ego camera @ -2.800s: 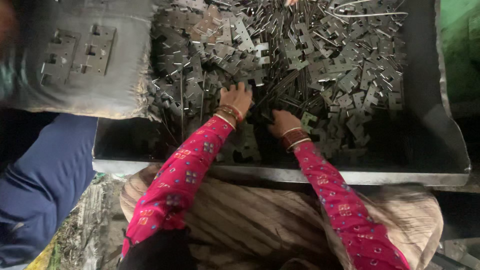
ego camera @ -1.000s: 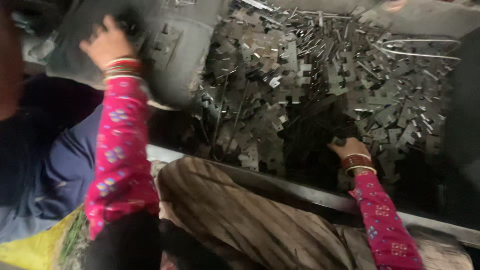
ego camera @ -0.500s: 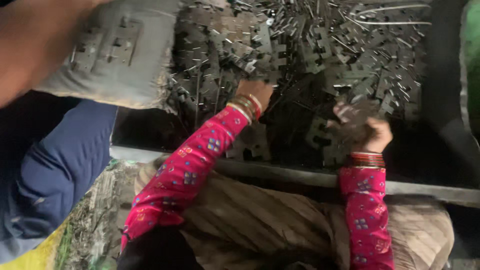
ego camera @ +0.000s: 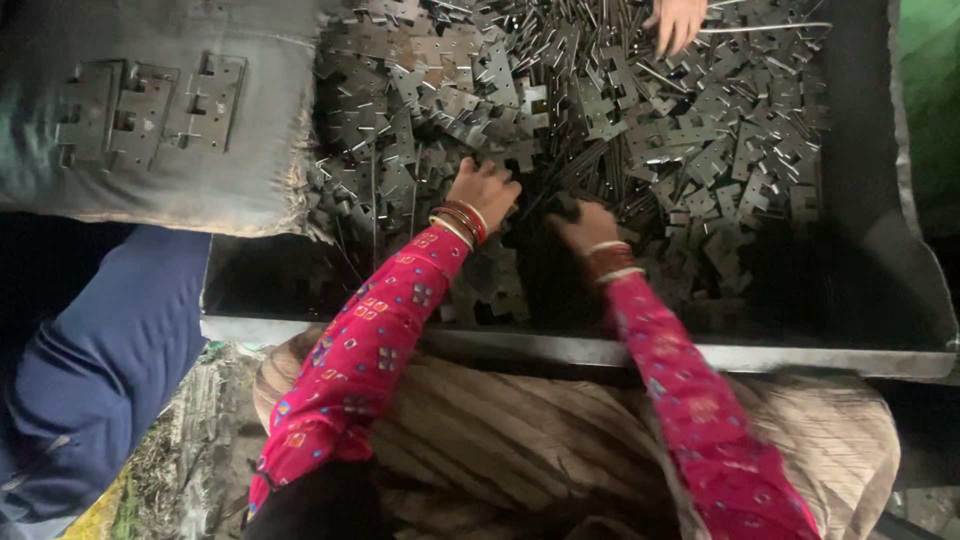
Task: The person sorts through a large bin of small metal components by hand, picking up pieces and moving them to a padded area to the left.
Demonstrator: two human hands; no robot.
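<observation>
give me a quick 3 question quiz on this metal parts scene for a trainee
1. True or false: both of the person's hands are down in the pile of notched metal plates.
2. Multiple choice: the few plates set apart at upper left lie on
A. the tray's rim
B. a grey sack
C. the person's lap
3. Short answer: whose hand shows at the top edge of the tray?

Key
1. True: the left hand and the right hand both rest among the plates.
2. B: they lie flat on the grey sack.
3. Another person's hand, reaching into the same pile from the far side.
</observation>
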